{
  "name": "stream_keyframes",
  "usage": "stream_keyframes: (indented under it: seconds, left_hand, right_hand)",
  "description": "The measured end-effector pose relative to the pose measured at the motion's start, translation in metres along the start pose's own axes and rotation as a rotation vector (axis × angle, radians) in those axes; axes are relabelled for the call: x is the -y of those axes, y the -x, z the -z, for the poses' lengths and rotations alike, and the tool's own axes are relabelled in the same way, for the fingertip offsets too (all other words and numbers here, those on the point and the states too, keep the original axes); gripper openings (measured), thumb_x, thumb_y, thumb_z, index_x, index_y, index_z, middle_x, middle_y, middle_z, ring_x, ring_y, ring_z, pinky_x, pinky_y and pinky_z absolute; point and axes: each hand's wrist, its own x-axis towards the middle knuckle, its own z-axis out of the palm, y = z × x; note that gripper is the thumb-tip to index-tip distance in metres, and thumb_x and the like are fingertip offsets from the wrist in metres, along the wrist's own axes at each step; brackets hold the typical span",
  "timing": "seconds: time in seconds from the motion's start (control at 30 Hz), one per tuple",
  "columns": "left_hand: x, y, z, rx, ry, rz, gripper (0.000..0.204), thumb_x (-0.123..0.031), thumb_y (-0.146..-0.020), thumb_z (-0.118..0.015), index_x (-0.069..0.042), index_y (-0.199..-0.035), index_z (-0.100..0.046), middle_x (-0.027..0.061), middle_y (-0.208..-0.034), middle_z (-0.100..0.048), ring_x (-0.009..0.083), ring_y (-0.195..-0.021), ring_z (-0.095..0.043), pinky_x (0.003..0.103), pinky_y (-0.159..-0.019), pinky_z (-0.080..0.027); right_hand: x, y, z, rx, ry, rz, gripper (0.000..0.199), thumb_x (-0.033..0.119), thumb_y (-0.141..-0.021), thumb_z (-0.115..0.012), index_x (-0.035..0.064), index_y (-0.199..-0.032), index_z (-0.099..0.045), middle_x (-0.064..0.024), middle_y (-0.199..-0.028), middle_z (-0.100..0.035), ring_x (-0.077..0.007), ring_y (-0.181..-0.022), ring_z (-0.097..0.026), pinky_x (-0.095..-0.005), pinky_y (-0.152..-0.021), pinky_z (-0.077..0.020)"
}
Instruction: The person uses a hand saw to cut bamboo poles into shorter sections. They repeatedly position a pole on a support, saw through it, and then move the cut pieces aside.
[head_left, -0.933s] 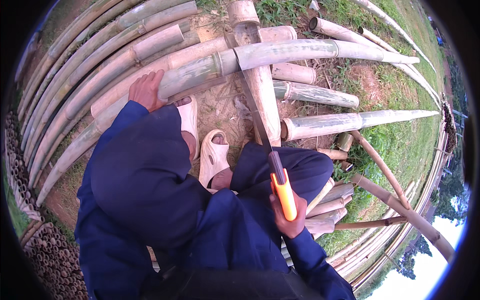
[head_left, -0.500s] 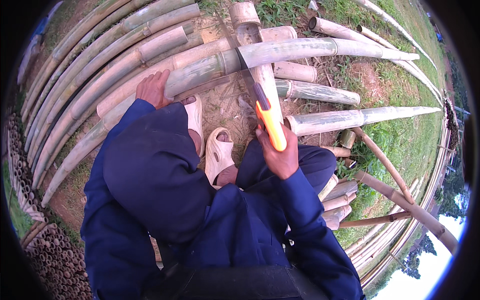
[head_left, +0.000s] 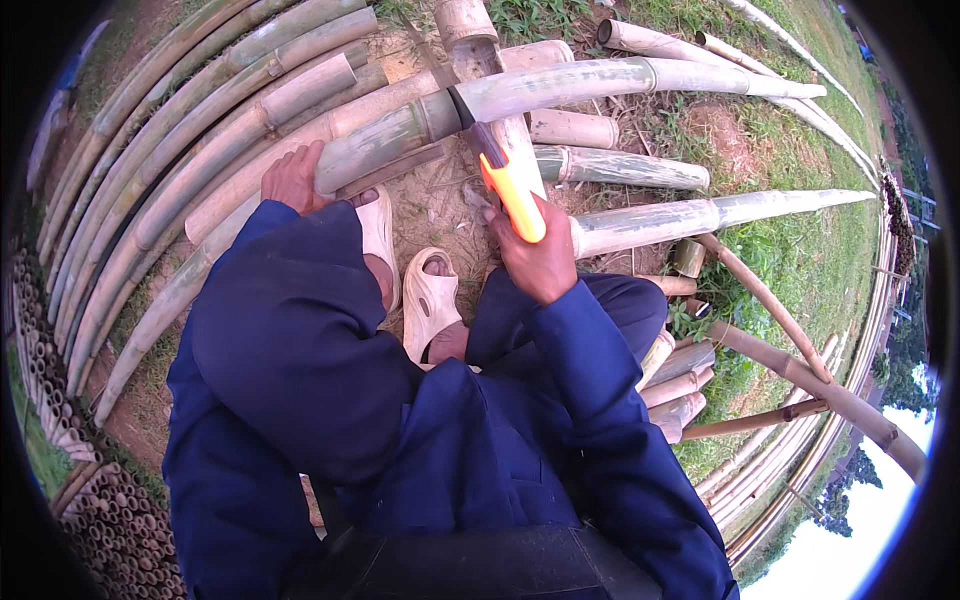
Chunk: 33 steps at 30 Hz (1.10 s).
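Observation:
A long pale-green bamboo pole (head_left: 375,148) lies across in front of me, resting over a notched bamboo piece (head_left: 468,22). My left hand (head_left: 292,178) is closed over this pole, to the left of the saw. In my right hand (head_left: 541,258) is a hand saw (head_left: 513,203) with an orange-and-yellow handle, my fingers wrapped round its near end. The dark blade crosses the pole just right of a node, and its handle end is close to the pole's near side. How deep the cut goes, I cannot tell.
Several bamboo poles (head_left: 215,140) lie side by side on the left. Cut lengths (head_left: 640,168) and another long pole (head_left: 650,232) lie to the right. Slanted bamboo supports (head_left: 765,300) stand at the lower right. My sandalled feet (head_left: 432,305) are close below the pole.
My right hand has pushed the saw away from me, so its handle is now nearer the pole. My left hand keeps its hold. The whole view has shifted slightly.

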Motion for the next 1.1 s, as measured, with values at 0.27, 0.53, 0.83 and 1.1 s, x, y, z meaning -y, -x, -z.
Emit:
stream_keyframes:
  seconds: [0.27,0.53,0.83,1.1]
  left_hand:
    - [0.005,0.002,-0.01,0.019,0.012,0.022,0.089,-0.026,-0.057,-0.095,-0.011,-0.136,-0.054,0.0127,-0.118,-0.067,0.0372,-0.105,-0.066,0.046,-0.09,-0.053]
    - [0.001,0.0,-0.003,0.002,0.006,0.027,0.088,-0.025,-0.058,-0.094,-0.012,-0.135,-0.054,0.013,-0.119,-0.067,0.038,-0.104,-0.067,0.047,-0.089,-0.053]
    - [0.001,0.0,-0.007,-0.004,0.011,0.053,0.088,-0.024,-0.057,-0.095,-0.012,-0.134,-0.055,0.0125,-0.119,-0.067,0.0373,-0.105,-0.066,0.047,-0.089,-0.052]
    - [-0.009,0.002,0.0,-0.035,0.011,0.047,0.081,-0.026,-0.057,-0.095,-0.012,-0.128,-0.057,0.0123,-0.111,-0.067,0.0363,-0.102,-0.066,0.047,-0.088,-0.052]
  right_hand:
    - [0.033,0.129,0.051,0.014,0.074,-0.066,0.024,0.001,-0.09,-0.072,-0.0023,-0.113,-0.071,-0.0152,-0.08,-0.072,-0.0259,-0.073,-0.075,-0.0331,-0.071,-0.0555]
    - [-0.03,-0.018,-0.021,-0.089,-0.014,0.241,0.018,0.014,-0.089,-0.072,-0.0029,-0.088,-0.065,-0.0209,-0.071,-0.064,-0.0365,-0.062,-0.062,-0.0408,-0.064,-0.0511]
    - [0.016,0.14,0.06,-0.005,0.019,-0.039,0.032,0.001,-0.089,-0.072,-0.0017,-0.121,-0.072,-0.0144,-0.089,-0.076,-0.0228,-0.08,-0.077,-0.0311,-0.075,-0.0567]
    - [-0.034,0.002,-0.014,-0.075,-0.037,0.101,0.015,0.011,-0.088,-0.072,-0.003,-0.092,-0.068,-0.0173,-0.071,-0.066,-0.0283,-0.06,-0.065,-0.0398,-0.063,-0.0515]
